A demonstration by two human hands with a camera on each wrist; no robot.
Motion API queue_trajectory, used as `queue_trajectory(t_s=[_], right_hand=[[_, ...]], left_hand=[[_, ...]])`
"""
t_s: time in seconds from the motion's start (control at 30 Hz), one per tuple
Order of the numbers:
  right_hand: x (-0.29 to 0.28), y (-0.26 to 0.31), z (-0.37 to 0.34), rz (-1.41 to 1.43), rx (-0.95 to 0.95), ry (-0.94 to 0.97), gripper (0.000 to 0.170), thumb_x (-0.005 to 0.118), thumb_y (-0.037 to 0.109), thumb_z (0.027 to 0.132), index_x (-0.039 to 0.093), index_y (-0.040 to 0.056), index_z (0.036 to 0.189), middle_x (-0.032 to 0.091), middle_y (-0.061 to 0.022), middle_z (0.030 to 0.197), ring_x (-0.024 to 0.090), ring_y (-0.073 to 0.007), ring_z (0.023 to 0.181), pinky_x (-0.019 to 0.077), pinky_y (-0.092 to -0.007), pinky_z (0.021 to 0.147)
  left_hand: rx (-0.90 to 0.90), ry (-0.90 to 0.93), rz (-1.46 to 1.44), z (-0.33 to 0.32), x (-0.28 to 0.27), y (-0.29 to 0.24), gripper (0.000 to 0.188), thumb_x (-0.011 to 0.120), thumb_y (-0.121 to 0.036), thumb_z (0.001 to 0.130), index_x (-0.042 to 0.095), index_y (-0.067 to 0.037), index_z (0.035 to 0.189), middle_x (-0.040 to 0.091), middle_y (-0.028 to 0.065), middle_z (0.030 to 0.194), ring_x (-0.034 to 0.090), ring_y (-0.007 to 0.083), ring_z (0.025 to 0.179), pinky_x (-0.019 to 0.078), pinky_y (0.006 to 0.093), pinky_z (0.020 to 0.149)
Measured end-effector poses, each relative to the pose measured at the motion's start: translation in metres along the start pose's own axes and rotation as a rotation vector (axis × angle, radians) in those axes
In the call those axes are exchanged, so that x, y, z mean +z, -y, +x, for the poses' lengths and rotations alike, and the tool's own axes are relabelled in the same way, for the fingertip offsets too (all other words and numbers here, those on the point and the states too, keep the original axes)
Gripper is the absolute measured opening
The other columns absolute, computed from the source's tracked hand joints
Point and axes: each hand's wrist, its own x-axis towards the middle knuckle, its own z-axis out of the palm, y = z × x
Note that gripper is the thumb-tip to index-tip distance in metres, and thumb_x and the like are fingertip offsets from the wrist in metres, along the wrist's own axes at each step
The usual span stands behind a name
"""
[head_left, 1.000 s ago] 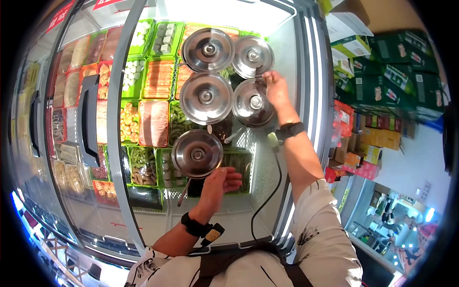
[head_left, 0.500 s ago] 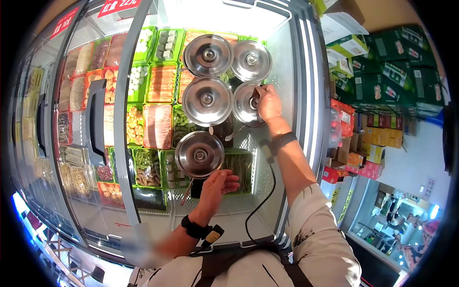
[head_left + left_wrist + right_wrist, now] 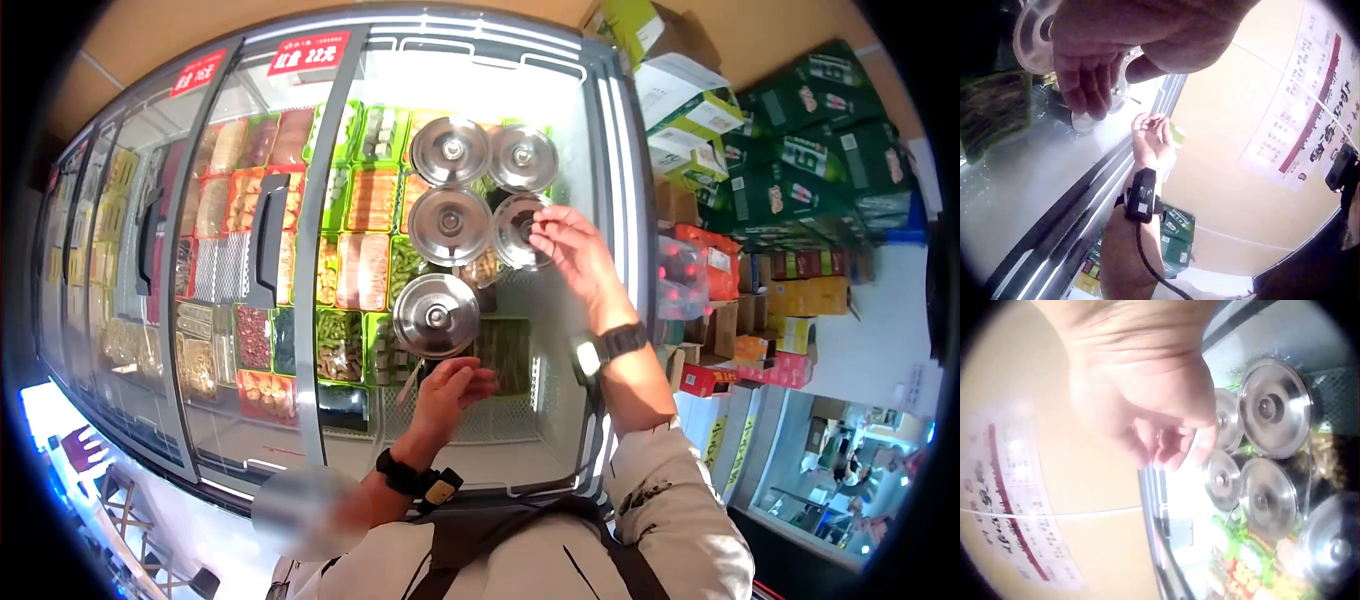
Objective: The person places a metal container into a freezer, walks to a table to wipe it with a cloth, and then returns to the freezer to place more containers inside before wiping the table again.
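In the head view, several pots with round steel lids stand in a chest freezer [image 3: 450,440]. My right hand [image 3: 582,262] is over the right side of the right-hand middle lid [image 3: 520,230], its fingers loosely bent and holding nothing. The right wrist view shows the same hand [image 3: 1147,400] in front of the lids, with a knobbed lid [image 3: 1272,407] beyond its fingers. My left hand [image 3: 443,400] hovers just below the lowest lid [image 3: 437,315], fingers relaxed. From the left wrist, the fingers of that hand [image 3: 1141,37] hang down, partly covering a lid [image 3: 1035,37].
Green and orange trays of food [image 3: 362,270] lie beneath and left of the pots. Glass panels with black handles [image 3: 270,240] cover the freezer's left part. Cartons [image 3: 830,150] are stacked to the right, beside red-capped bottles [image 3: 682,280].
The head view has drawn back, so the freezer looks smaller. My right hand came from the lid's outer rim in over its knob, and now sits back toward the right side.
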Motion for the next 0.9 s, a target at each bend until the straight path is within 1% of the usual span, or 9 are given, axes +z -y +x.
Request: queue_trajectory(t_s=[0.17,0.33,0.4,0.5,0.63,0.67,0.77,0.83,0.9], right_hand=[[0.038,0.023,-0.091,0.169,-0.056,0.123,0.017,0.057,0.015,0.088,0.058,0.0002,0.096,0.063,-0.0133,0.095,0.061,-0.0208,0.088,0.0493,-0.0339,0.082],[-0.003,0.046,-0.19,-0.041,-0.275,-0.194,0.012,0.059,0.013,0.085,0.062,0.0018,0.083,0.061,-0.0113,0.105,0.059,-0.0171,0.083,0.0484,-0.0301,0.078],[-0.031,0.057,-0.23,-0.246,-0.304,-0.524,0.016,0.06,0.012,0.084,0.064,0.003,0.097,0.061,-0.0097,0.104,0.058,-0.0153,0.087,0.0478,-0.0301,0.08],[-0.076,0.059,-0.299,-0.403,-0.259,-0.555,0.074,0.054,-0.002,0.082,0.013,0.0044,0.143,0.037,-0.0117,0.135,0.051,-0.0214,0.108,0.0441,-0.0294,0.088],[-0.155,0.024,-0.327,-0.572,-0.054,-0.666,0.037,0.061,0.016,0.085,0.054,0.0026,0.119,0.058,-0.0083,0.113,0.055,-0.0159,0.098,0.0431,-0.0301,0.083],[-0.156,0.018,-0.323,-0.445,-0.032,-0.615,0.017,0.063,0.023,0.085,0.065,0.0059,0.086,0.065,-0.0047,0.088,0.059,-0.0138,0.086,0.0431,-0.0277,0.08],[-0.146,0.0,-0.3,-0.365,-0.095,-0.412,0.024,0.059,0.022,0.088,0.062,0.0054,0.071,0.063,-0.0034,0.07,0.059,-0.0122,0.078,0.0463,-0.0249,0.072],[-0.131,-0.019,-0.276,-0.559,-0.161,-0.264,0.021,0.06,0.013,0.086,0.06,0.0007,0.104,0.063,-0.0102,0.094,0.059,-0.0131,0.08,0.0477,-0.025,0.071],[-0.073,-0.016,-0.279,-0.632,-0.182,-0.093,0.053,0.063,0.011,0.084,0.04,0.0013,0.131,0.052,-0.0137,0.12,0.058,-0.0121,0.084,0.0472,-0.0253,0.072]], left_hand=[[0.101,0.061,0.055,-0.058,0.001,-0.001,0.025,0.048,-0.016,0.093,0.05,0.0,0.112,0.062,0.0129,0.098,0.062,0.0197,0.083,0.0506,0.0328,0.078],[0.191,0.081,0.16,-0.125,-0.012,0.012,0.02,0.045,-0.01,0.093,0.051,0.001,0.109,0.062,0.0134,0.096,0.062,0.0176,0.078,0.051,0.0296,0.075],[0.191,0.031,0.215,-0.151,-0.019,0.02,0.02,0.046,-0.011,0.093,0.051,0.0,0.11,0.062,0.0119,0.095,0.062,0.0168,0.078,0.0507,0.0273,0.074],[0.194,-0.057,0.232,-0.182,-0.043,0.046,0.02,0.047,-0.012,0.093,0.051,-0.001,0.11,0.062,0.0105,0.096,0.062,0.0164,0.08,0.0506,0.0275,0.073],[0.277,-0.255,0.194,-0.225,-0.057,0.084,0.02,0.047,-0.009,0.093,0.05,0.001,0.11,0.062,0.0101,0.095,0.061,0.0146,0.078,0.0504,0.0262,0.072],[0.301,-0.29,0.172,-0.237,-0.054,0.094,0.021,0.046,-0.008,0.093,0.049,0.001,0.111,0.062,0.01,0.095,0.061,0.0146,0.078,0.0504,0.0264,0.073],[0.437,-0.361,0.17,-0.266,-0.043,0.128,0.019,0.046,-0.006,0.092,0.054,0.001,0.108,0.062,0.0086,0.096,0.06,0.014,0.082,0.0497,0.0273,0.075],[0.448,-0.446,0.237,-0.282,-0.03,0.15,0.016,0.048,-0.008,0.092,0.058,-0.002,0.104,0.062,0.0059,0.096,0.06,0.0135,0.083,0.0486,0.0266,0.075],[0.443,-0.429,0.364,-0.285,-0.038,0.179,0.017,0.052,-0.009,0.091,0.059,-0.002,0.105,0.062,0.002,0.092,0.057,0.0096,0.082,0.0457,0.0226,0.075]])
